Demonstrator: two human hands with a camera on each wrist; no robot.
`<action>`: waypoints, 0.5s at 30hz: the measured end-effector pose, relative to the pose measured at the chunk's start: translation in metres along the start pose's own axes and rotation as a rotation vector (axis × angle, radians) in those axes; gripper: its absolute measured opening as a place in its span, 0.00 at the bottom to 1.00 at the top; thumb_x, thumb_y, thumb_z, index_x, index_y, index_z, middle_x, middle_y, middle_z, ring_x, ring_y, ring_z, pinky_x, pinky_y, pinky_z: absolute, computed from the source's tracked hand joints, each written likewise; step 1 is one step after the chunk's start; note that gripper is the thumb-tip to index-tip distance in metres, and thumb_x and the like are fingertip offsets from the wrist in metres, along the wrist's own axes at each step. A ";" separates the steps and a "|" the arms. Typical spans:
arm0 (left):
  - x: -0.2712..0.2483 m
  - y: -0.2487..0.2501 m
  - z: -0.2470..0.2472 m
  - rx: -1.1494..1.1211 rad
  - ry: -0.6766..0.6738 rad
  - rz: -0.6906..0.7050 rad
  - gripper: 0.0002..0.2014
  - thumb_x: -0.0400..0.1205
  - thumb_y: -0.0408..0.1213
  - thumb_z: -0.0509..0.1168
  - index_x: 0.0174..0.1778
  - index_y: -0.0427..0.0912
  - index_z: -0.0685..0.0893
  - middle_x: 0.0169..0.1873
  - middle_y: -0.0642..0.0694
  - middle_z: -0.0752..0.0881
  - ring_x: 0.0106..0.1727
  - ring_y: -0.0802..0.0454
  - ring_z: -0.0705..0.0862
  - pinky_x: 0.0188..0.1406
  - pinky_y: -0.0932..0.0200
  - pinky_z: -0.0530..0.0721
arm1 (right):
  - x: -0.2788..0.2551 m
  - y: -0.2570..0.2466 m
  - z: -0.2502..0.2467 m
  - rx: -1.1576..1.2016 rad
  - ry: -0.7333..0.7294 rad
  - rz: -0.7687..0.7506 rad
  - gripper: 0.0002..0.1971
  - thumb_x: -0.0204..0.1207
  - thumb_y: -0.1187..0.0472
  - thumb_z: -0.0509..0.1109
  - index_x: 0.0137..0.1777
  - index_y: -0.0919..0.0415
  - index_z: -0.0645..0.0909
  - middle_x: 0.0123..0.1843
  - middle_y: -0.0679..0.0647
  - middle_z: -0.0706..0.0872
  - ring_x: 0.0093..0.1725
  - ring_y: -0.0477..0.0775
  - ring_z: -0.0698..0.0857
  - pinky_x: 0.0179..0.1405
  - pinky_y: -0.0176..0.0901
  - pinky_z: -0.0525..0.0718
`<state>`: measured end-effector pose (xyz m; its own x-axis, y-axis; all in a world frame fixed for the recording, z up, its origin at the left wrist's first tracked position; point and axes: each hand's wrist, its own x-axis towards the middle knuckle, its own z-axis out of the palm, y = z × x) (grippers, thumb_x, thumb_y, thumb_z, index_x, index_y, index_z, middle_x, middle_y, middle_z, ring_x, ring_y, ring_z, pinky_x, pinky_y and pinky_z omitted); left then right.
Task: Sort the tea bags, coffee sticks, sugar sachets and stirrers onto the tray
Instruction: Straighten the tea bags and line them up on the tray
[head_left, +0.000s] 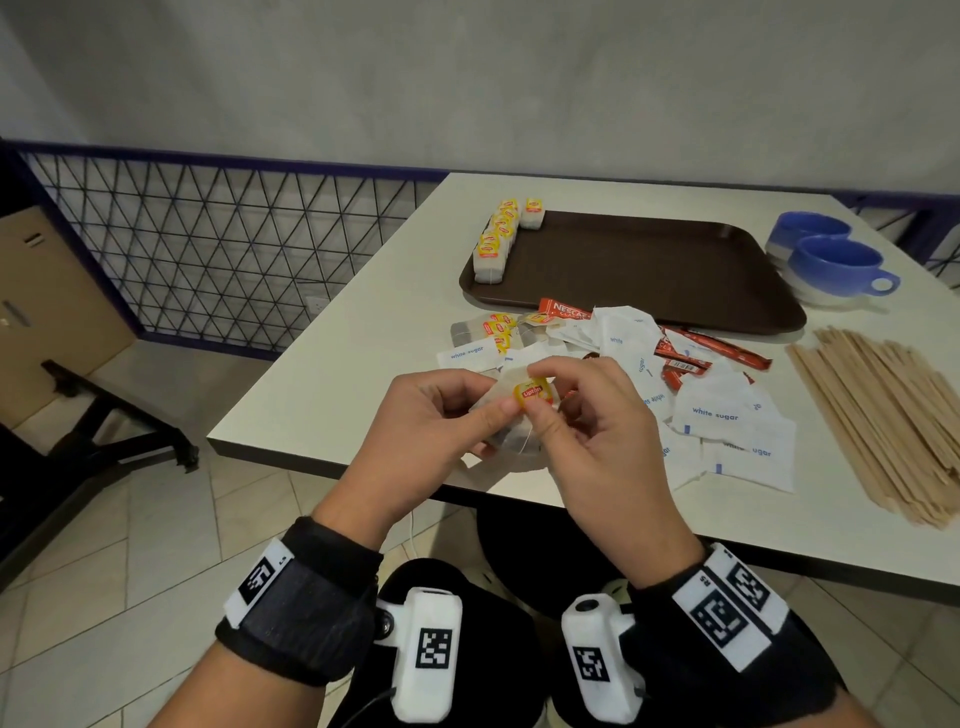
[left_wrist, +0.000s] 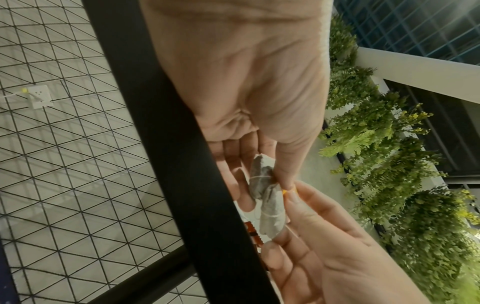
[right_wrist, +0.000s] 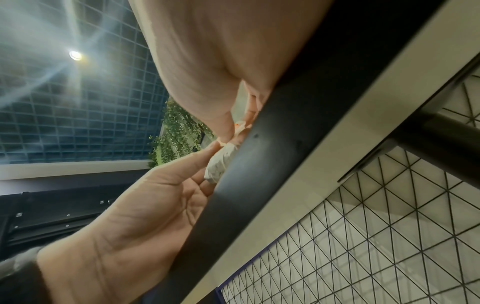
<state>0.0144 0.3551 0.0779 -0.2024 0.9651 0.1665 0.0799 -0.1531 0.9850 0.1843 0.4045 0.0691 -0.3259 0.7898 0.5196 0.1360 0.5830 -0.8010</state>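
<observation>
left hand (head_left: 441, 415): thumb and fingers in a closed grip on the left side of a tea bag (head_left: 511, 415), above the near edge of the surface (head_left: 337, 374).
right hand (head_left: 587, 421): pinching the yellow tag (head_left: 531, 391) of the same tea bag between thumb and forefinger.
tea bag, wrist views: grey pouch with string round it (left_wrist: 265, 191), held between both hands; second pouch touching it, whether joined cannot be told.
tray (head_left: 649, 270): brown, far side of the surface; row of tea bags (head_left: 497, 240) along its left edge.
loose pile: tea bags (head_left: 488, 330), red coffee sticks (head_left: 696, 353), white sugar sachets (head_left: 727, 421), mixed on the surface just in front of the tray.
stirrers (head_left: 883, 421): wooden, fanned out right of the pile.
cups (head_left: 831, 260): two blue, right of the tray.
</observation>
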 end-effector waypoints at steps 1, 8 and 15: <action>0.000 0.000 0.000 0.005 0.000 0.003 0.13 0.74 0.43 0.76 0.48 0.37 0.94 0.43 0.35 0.93 0.41 0.43 0.89 0.38 0.57 0.88 | 0.000 0.000 0.000 0.039 0.023 0.011 0.08 0.84 0.57 0.73 0.60 0.45 0.85 0.52 0.45 0.82 0.47 0.52 0.85 0.42 0.51 0.88; -0.001 0.000 0.001 0.077 -0.030 0.015 0.05 0.81 0.34 0.75 0.49 0.37 0.94 0.42 0.40 0.94 0.42 0.46 0.91 0.41 0.56 0.90 | 0.004 0.002 -0.003 0.184 0.040 0.117 0.03 0.80 0.58 0.73 0.49 0.48 0.85 0.48 0.53 0.86 0.45 0.58 0.86 0.42 0.58 0.87; 0.000 -0.001 0.003 0.143 -0.043 0.029 0.06 0.81 0.35 0.76 0.50 0.38 0.94 0.42 0.42 0.93 0.41 0.49 0.88 0.39 0.61 0.87 | 0.012 -0.007 -0.010 0.331 0.012 0.372 0.08 0.82 0.67 0.72 0.42 0.57 0.87 0.33 0.48 0.84 0.26 0.41 0.79 0.24 0.35 0.76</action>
<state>0.0173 0.3555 0.0764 -0.1565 0.9692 0.1900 0.2244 -0.1524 0.9625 0.1892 0.4122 0.0838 -0.3006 0.9361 0.1824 -0.0638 0.1711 -0.9832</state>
